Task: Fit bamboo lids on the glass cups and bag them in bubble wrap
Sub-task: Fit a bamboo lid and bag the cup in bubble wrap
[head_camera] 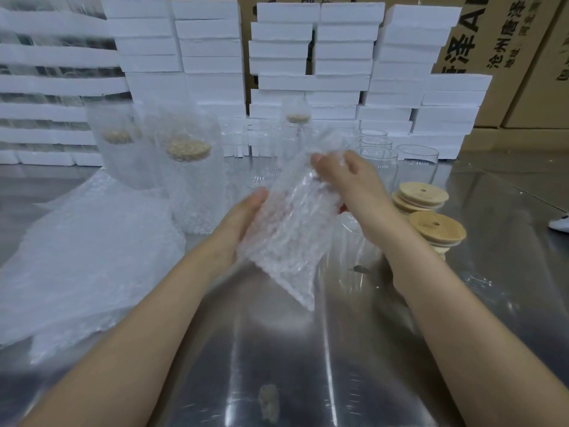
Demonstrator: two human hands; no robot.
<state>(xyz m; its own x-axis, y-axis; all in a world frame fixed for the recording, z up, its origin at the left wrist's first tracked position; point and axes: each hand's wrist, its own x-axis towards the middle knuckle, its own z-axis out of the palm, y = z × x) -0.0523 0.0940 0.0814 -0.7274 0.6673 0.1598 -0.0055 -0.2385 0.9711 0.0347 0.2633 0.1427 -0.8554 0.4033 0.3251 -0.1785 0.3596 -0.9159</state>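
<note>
While the left hand (246, 215) and right hand (348, 180) grip a bubble-wrap bag (289, 238), a carton (492, 35) reads 沧州唐泽

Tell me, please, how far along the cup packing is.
Done: at least three lidded, bagged cups stand at the back. In hand: the left hand and right hand hold a bag, apparently empty. Left: bare cups, loose lids and a pile of bags.

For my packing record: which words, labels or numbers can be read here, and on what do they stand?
"沧州唐泽": sideways on the cardboard box.
"泽A": large, cut off by the frame edge, same box.
Smaller line starting "地址": the rest is too blurred.
Small print on the glass cups: too small to read.
</note>
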